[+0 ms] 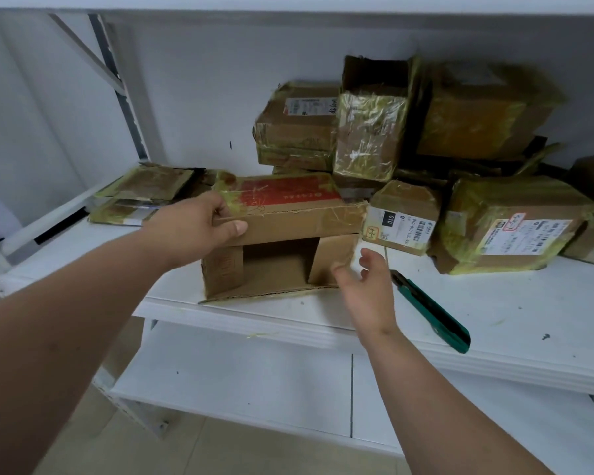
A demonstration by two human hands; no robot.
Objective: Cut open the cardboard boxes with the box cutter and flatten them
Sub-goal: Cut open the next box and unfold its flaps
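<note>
On shelf (pixel 494 313) | left hand (pixel 199 228) grasping opened box (pixel 288 231) | right hand (pixel 367 282) released | cutter (pixel 432 311) beside | taped boxes (pixel 515 224) behind

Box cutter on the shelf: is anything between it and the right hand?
Nothing visible. The green box cutter lies on the white shelf just right of the open right hand, bare shelf between them. The opened box sits to the left.

White shelving (pixel 494 320), pale wall (pixel 203 97)

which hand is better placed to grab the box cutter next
Right. The right hand is open and empty, just beside the green box cutter on the shelf, while the left hand grips the opened box.
</note>
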